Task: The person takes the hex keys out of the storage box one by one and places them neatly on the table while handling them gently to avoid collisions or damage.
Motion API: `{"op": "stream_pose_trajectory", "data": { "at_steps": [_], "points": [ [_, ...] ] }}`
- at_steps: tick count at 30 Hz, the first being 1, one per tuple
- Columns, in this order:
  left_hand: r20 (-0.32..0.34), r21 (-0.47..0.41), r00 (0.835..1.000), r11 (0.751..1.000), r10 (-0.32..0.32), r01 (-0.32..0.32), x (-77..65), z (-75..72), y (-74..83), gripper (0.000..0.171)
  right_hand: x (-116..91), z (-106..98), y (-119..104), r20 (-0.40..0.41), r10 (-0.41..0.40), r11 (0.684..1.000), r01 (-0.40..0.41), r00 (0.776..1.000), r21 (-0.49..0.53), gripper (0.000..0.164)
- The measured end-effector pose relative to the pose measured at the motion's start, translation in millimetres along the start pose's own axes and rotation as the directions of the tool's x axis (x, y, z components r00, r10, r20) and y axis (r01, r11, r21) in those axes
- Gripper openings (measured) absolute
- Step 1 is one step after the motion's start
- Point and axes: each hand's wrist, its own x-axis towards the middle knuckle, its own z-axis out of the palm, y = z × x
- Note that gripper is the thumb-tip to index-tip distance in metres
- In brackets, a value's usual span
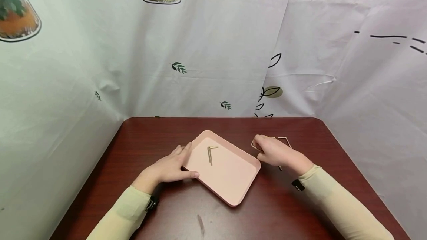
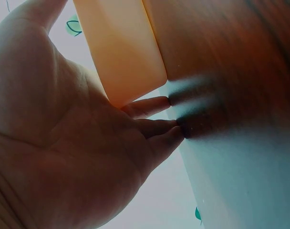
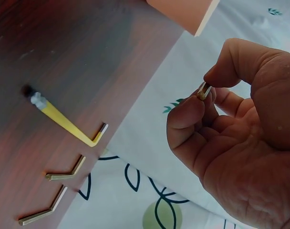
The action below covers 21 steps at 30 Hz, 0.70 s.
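Observation:
My left hand (image 1: 168, 167) rests against the left corner of a pink tray (image 1: 230, 182), thumb at the near rim and fingers stretched along the other side. Fingertips touch the table beside the tray corner in the left wrist view. Two brass-coloured hex keys (image 1: 209, 155) lie side by side inside the tray. Just past the tray's right corner, my right hand (image 1: 275, 152) pinches a small metal hex key (image 3: 204, 91) between thumb and index finger; most of it is hidden.
Beneath the right hand, more hex keys lie on the table: a longer yellow-lit one (image 3: 66, 123) and two shorter ones, a nearer (image 3: 66, 171) and a farther (image 3: 44, 210). The dark red table (image 1: 166, 217) ends at a printed white cloth (image 1: 207, 47) on the back and sides.

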Motion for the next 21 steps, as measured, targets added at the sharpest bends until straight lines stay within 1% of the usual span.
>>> {"op": "stream_pose_trajectory", "data": {
  "at_steps": [13,21],
  "points": [
    [-0.002,-0.003,1.0,1.0,0.001,-0.001,0.3,-0.2,0.2,0.128,-8,-2,11,-0.02,0.043,0.999,-0.043,0.999,0.007,0.028],
    [-0.007,-0.002,1.0,1.0,-0.002,0.002,-0.3,0.3,0.2,0.127,-13,-3,17,-0.043,0.058,0.998,-0.058,0.997,-0.012,0.029]
  ]
}}
